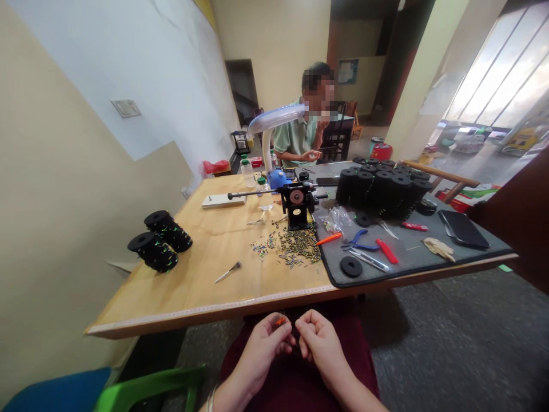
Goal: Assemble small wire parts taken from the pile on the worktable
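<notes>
Over my lap, just below the table's front edge, both hands work close together. My left hand (268, 341) is closed in a pinch, with a small orange piece (281, 321) between its fingers; its exact kind is too small to tell. Close beside it, my right hand (319, 343) is also pinched shut, and whatever its fingertips hold is hidden. On the table beyond lies a pile of tiny dark-and-yellow parts (300, 245), with loose small coloured beads (261, 247) to its left. A small brush (228, 272) rests on the wood nearer to me.
A black winding device (297, 206) stands mid-table by a lamp (277, 120). Black foam spools stand left (154, 252) and right (377, 189). The grey mat (412, 266) bears blue pliers (360, 240), a red-handled tool (386, 250) and a phone (464, 229). Another person (294, 137) sits opposite.
</notes>
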The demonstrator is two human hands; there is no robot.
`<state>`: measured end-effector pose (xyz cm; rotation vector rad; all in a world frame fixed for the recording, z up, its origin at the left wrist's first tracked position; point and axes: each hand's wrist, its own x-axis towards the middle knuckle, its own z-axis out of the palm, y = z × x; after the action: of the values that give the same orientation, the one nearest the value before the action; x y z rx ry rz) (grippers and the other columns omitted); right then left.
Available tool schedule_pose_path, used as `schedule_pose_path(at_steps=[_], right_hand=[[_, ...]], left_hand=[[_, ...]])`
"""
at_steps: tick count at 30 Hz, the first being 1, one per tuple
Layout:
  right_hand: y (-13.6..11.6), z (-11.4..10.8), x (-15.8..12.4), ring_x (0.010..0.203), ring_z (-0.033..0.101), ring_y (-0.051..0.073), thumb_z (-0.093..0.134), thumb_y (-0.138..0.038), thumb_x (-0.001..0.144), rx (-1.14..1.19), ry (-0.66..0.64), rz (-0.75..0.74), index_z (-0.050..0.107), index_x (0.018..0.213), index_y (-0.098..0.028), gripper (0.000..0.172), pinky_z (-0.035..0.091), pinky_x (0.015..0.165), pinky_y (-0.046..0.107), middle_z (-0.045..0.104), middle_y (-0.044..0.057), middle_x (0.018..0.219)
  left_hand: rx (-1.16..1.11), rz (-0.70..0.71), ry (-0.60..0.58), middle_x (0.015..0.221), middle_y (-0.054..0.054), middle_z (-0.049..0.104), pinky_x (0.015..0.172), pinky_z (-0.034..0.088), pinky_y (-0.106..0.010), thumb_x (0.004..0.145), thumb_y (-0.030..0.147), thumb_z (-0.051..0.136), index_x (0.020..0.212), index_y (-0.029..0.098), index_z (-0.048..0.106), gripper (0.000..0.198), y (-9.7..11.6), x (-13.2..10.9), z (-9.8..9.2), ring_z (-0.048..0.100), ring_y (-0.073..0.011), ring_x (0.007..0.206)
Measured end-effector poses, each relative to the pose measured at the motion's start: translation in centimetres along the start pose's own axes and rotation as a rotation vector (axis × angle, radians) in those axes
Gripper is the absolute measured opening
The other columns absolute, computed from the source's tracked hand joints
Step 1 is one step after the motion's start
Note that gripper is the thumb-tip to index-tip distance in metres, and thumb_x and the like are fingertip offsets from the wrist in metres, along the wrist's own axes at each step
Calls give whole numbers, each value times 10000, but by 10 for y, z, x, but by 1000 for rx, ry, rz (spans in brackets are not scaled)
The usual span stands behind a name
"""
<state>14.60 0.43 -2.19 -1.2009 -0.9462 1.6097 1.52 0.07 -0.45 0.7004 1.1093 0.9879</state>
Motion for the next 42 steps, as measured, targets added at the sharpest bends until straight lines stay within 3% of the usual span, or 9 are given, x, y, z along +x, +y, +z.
schedule_pose_path(at_steps=[16, 30, 42], right_hand=[[0, 3, -5, 284, 274, 37, 633, -582, 689, -8, -28, 68, 467, 639, -195, 424, 161, 335, 168, 475, -89, 338], [-1, 2, -2, 304, 328, 41, 636, -599, 689, 11, -16, 63, 508, 730, -179, 441, 195, 330, 156, 495, -89, 361], [1, 0, 0, 300, 307, 36, 645, -593, 679, 32, -28, 61, 507, 716, -179, 438, 176, 326, 162, 491, -89, 356]], left_hand=[[-23, 2, 9, 631, 27, 567, 477, 427, -180, 632, 307, 771, 727, 147, 592, 258, -3, 3, -4, 550, -88, 535], [293, 139, -29, 556, 21, 586, 439, 409, -198, 717, 380, 683, 738, 153, 564, 258, -4, 3, -3, 530, -102, 465], [333, 164, -62, 576, 20, 592, 458, 418, -194, 739, 371, 666, 759, 145, 562, 250, -7, 2, -2, 548, -100, 479]])
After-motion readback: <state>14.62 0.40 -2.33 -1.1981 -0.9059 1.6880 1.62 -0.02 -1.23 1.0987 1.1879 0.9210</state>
